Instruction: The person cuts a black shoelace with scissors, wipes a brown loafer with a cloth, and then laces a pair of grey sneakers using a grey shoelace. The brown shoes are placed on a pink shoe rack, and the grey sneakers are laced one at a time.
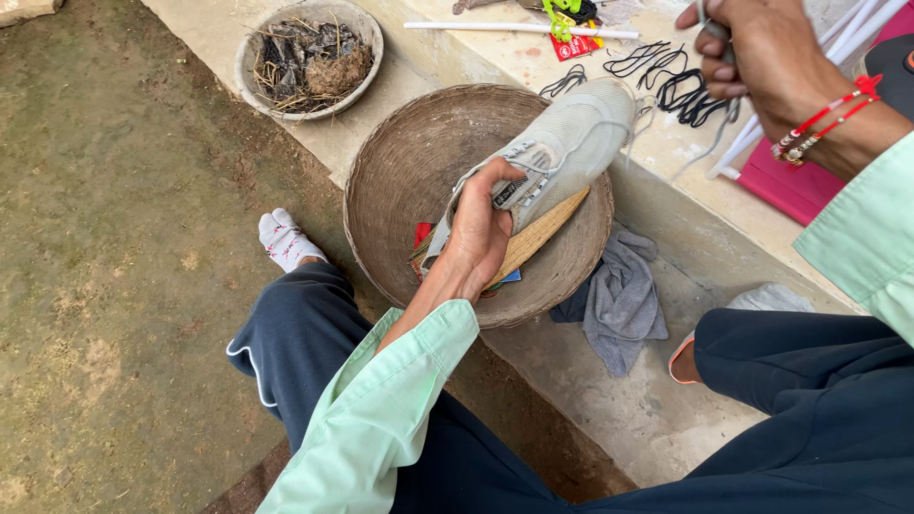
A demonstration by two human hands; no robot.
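Observation:
My left hand [479, 231] grips a light grey mesh sneaker [562, 143] by its heel and holds it over a round woven basket [400, 171]. A grey lace runs from the shoe's eyelets up and to the right. My right hand [752, 52] is raised at the upper right, its fingers pinched on the end of that lace [700, 152]. Red thread bands circle the right wrist. A woven hand fan [538, 233] and some red and blue scraps lie in the basket under the shoe.
A bowl of dry debris [309, 57] stands on the concrete ledge at the back. Black laces [681, 90], a white stick [514, 29] and a red packet [576, 43] lie on the ledge. A grey cloth [619, 300] sits by the basket; a pink object [800, 186] is at right.

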